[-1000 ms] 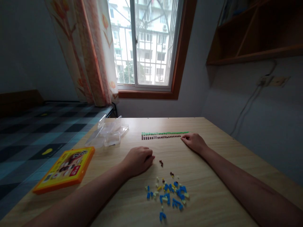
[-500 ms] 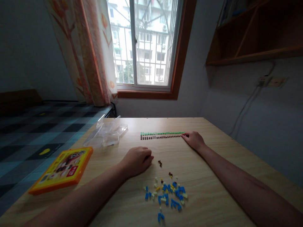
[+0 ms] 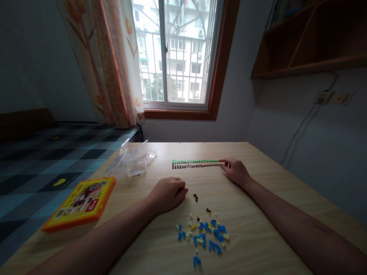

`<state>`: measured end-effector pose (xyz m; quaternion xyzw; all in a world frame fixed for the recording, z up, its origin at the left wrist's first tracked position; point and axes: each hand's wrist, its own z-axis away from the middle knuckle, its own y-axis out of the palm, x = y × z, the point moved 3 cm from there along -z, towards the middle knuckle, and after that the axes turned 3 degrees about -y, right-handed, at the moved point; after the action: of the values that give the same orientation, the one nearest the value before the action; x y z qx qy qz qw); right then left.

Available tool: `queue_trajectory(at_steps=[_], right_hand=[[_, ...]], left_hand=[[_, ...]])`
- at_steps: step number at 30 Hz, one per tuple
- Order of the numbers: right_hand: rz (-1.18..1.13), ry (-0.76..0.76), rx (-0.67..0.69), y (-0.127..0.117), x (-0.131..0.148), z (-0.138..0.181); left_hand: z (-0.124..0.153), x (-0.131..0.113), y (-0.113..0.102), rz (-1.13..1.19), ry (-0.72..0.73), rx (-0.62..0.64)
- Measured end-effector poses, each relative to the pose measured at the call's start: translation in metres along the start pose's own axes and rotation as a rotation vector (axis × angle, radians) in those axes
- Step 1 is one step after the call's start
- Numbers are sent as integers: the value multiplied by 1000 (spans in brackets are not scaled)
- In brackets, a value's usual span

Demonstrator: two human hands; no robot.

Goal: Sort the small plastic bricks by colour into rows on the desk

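Note:
My left hand (image 3: 169,194) rests curled on the table, its fingers folded so that anything inside is hidden. Just right of it lie a few small dark brown bricks (image 3: 195,197). Farther off, my right hand (image 3: 234,170) is at the right end of two lines of tiny bricks. Its index fingertip touches the end of the green row (image 3: 197,161), while the thumb is at the end of the brown row (image 3: 197,166); a gap shows between them. A loose heap of blue bricks (image 3: 220,230), with yellow and cream ones among them, is spread nearer to me.
A yellow-orange box (image 3: 82,204) with a printed lid lies at the table's left side. Behind it stand clear plastic trays (image 3: 134,158). A bed (image 3: 71,152) adjoins the wooden table (image 3: 258,229) on the left; a wall (image 3: 323,133) is on the right.
My right index finger has parted from the thumb and stretched toward the green row's end. My left hand stays curled in place. The whole view has shifted slightly.

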<state>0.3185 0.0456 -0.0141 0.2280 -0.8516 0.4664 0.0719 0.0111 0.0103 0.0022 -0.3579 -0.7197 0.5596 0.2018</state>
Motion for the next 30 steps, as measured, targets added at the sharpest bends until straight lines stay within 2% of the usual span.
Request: queue_trajectory(at_steps=[5, 8, 10, 15, 30], right_hand=[[-273, -339, 173, 4, 75, 22], [-387, -438, 249, 6, 109, 35], [-414, -488, 270, 6, 120, 39], [-355, -566, 338, 7, 120, 39], [-275, -559, 364, 8, 119, 38]], left_hand=[[0, -2, -1, -1, 1, 0], [0, -3, -1, -4, -2, -4], [0, -3, -1, -5, -4, -5], [0, -2, -1, -5, -4, -9], [-1, -3, -2, -5, -12, 0]])
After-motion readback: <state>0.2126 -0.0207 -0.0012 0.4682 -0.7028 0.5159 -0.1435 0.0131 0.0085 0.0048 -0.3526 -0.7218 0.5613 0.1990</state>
